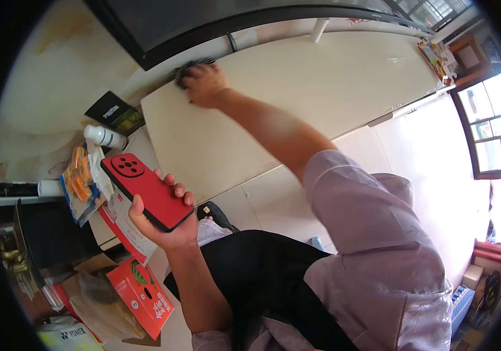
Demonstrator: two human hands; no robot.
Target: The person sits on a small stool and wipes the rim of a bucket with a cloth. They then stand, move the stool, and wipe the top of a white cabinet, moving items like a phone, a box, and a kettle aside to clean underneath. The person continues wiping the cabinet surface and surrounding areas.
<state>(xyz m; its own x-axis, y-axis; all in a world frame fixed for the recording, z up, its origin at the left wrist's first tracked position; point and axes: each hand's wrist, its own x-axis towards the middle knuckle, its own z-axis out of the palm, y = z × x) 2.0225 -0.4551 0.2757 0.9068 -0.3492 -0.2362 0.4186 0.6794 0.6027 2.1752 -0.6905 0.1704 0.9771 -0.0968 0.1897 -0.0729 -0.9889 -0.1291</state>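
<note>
My left hand (169, 219) grips a red smartphone (158, 193) with a black edge, its camera side facing up. Stretched out to the far left corner of a cream tabletop (303, 83), my right hand (206, 85) rests over a dark, bristly or crumpled item (184, 72); its exact kind cannot be told. The fingers of that hand are slightly blurred, and part of the dark item is hidden beneath them. Just behind it runs the wall under a large black-framed screen (180, 22).
Left of the tabletop are a white bottle (105, 136), a black box (114, 113) and orange packets (79, 175). A white cylinder (319, 30) stands at the back edge. An orange-red carton (140, 294) is at lower left, and small packages (437, 61) lie at the far right end.
</note>
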